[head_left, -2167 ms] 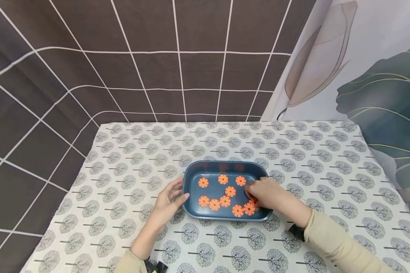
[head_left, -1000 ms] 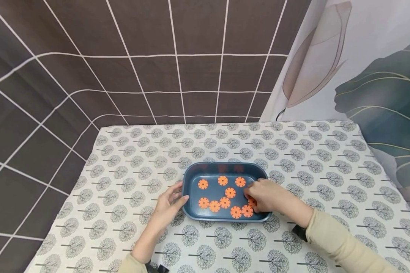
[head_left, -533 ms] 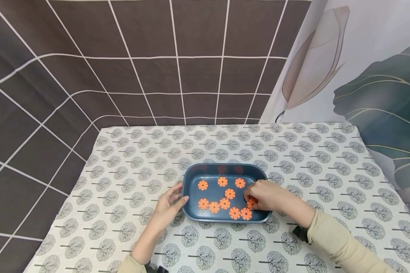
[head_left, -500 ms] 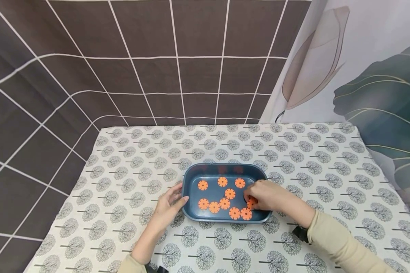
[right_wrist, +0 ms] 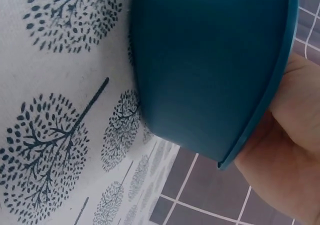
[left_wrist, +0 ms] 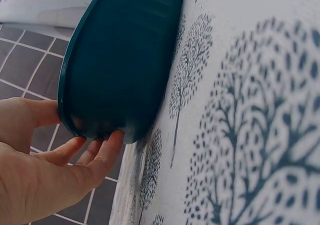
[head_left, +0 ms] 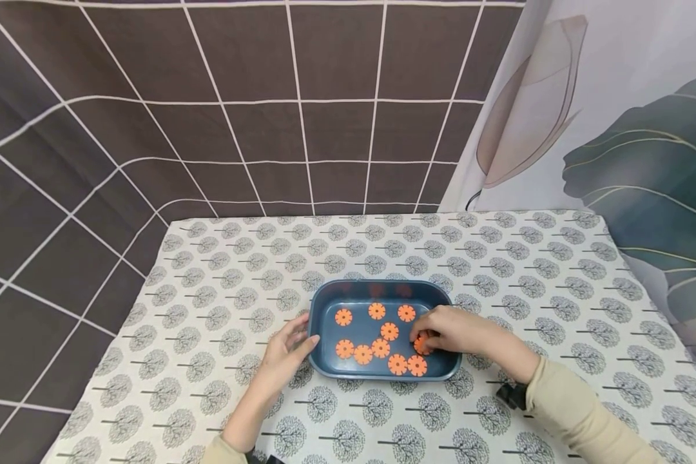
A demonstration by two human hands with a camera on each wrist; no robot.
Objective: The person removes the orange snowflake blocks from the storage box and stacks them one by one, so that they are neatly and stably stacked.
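Observation:
A dark blue tray (head_left: 330,368) with rounded corners lies on the cloth-covered table and holds several orange notched discs (head_left: 389,331). At its left end my left hand (head_left: 283,357) grips the tray, with the thumb at the rim and the fingertips (left_wrist: 112,142) against the outer wall. My right hand (head_left: 455,330) reaches over the right end, its fingers curled down and pinching an orange disc (head_left: 421,345) that they partly cover. Close below that one, two discs (head_left: 407,365) touch edge to edge. The right wrist view shows only the tray's outer wall (right_wrist: 210,70) and part of the hand; the fingertips are hidden.
A white cloth (head_left: 232,258) printed with grey trees covers the table. Behind and to the left hangs a dark curtain (head_left: 255,129) with white grid lines. At the right is a pale curtain (head_left: 615,77) with leaf prints.
My right hand has drawn slightly leftward with the disc under its fingers, and more of that disc shows. The two touching discs shifted slightly left. The left hand stays on the tray.

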